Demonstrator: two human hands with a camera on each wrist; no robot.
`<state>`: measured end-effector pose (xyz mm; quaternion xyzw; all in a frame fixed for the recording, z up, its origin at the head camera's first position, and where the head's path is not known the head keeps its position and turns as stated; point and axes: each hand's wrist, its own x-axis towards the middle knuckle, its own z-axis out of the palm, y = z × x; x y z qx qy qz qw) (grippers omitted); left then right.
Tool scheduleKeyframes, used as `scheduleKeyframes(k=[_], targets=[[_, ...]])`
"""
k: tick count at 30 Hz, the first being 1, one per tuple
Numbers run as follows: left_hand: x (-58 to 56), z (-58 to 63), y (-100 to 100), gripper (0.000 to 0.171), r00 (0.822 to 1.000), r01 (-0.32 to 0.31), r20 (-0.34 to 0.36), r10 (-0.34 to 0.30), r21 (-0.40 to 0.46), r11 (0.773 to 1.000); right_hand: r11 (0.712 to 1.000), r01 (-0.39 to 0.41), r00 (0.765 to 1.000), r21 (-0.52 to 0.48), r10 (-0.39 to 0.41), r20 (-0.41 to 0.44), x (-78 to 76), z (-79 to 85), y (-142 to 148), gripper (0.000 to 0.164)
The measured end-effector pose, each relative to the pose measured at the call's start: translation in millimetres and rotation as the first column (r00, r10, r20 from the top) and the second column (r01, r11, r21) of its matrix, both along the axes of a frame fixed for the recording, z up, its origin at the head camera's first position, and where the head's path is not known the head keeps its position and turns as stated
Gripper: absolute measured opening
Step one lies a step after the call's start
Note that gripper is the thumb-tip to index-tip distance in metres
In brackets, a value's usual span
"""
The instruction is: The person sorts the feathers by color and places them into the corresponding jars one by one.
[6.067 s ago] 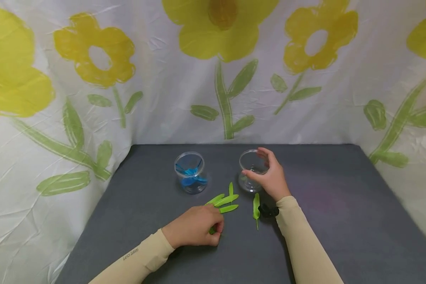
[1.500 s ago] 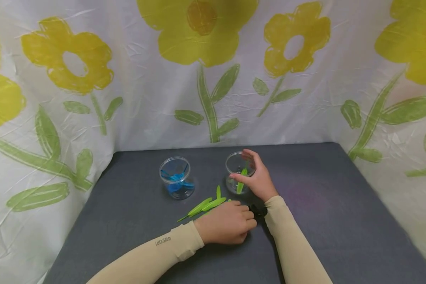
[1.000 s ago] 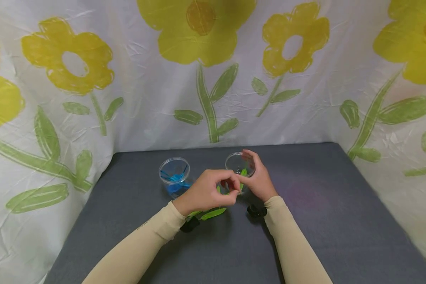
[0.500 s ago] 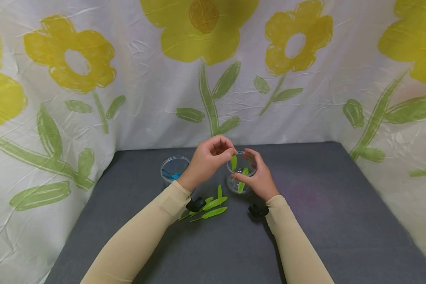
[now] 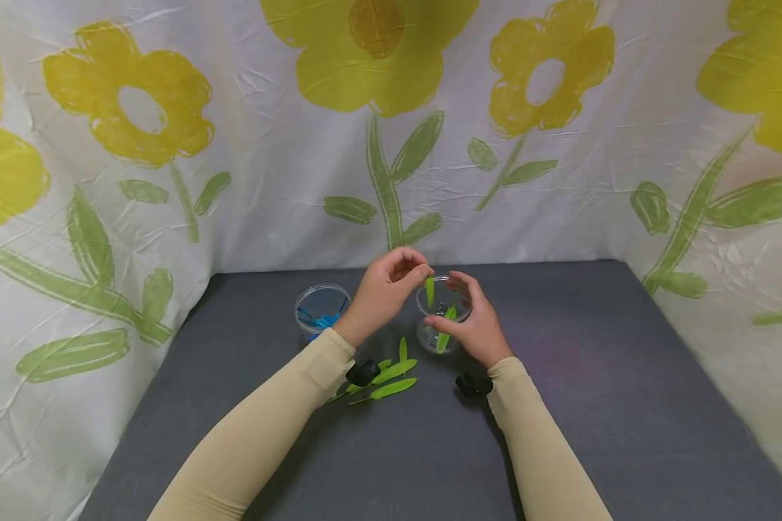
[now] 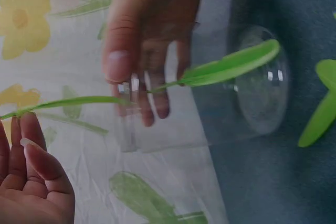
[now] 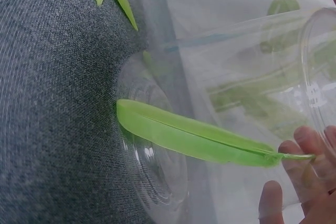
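Note:
In the head view my left hand (image 5: 381,293) pinches a green feather (image 5: 429,291) by its quill end. The feather hangs upright, its lower tip at the mouth of a clear jar (image 5: 426,339). My right hand (image 5: 481,331) grips the jar near its rim, thumb in front and fingers behind. Inside the jar leans another green feather (image 5: 446,331), seen whole through the wall in the right wrist view. Several more green feathers (image 5: 394,372) lie on the table near my left wrist. In the left wrist view the held feather (image 6: 73,100) points into the jar opening.
A second clear jar (image 5: 321,289) with blue feathers (image 5: 326,320) stands to the left, partly hidden by my left hand. Dark grey cloth (image 5: 560,449) covers the table. A white curtain (image 5: 280,145) with painted yellow flowers hangs behind it.
The jar on the right held nothing at first; now it has one green feather. My left hand has picked another feather off the table by my right wrist and lifted it to the rim.

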<state>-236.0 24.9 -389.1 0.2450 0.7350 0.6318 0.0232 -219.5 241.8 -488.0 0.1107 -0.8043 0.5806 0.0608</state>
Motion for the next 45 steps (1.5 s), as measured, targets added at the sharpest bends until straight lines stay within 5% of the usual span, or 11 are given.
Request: scheduleKeyframes(k=[11, 20, 32, 39, 45], targets=[[0.6, -18.6, -1, 0.019, 0.995, -0.043, 0.084, 0.051, -0.098, 0.994, 1.0, -0.001, 1.0, 0.012, 0.001, 0.008, 1.6, 1.4, -1, 0.098], [7.5, -20.6, -8, 0.021, 0.997, -0.064, 0.031, 0.071, -0.177, 0.982, 1.0, 0.015, 1.0, 0.022, -0.015, -0.008, 1.2, 1.0, -1, 0.098], [47.2, -31.0, -46, 0.013, 0.993, -0.087, -0.103, 0.058, -0.304, 0.949, 0.999, 0.014, 1.0, 0.03, -0.013, -0.017, 0.8, -1.2, 0, 0.095], [69.5, -46.7, -82, 0.008, 0.991, -0.076, -0.133, 0.017, -0.45, 0.89, 0.999, 0.007, 1.0, 0.033, -0.007, -0.017, 3.0, -1.6, 1, 0.098], [86.9, -60.1, -114, 0.007, 0.992, -0.101, -0.124, 0.028, -0.63, 0.77, 1.0, 0.001, 1.0, 0.031, 0.0, -0.013, 2.4, -0.9, 0, 0.098]])
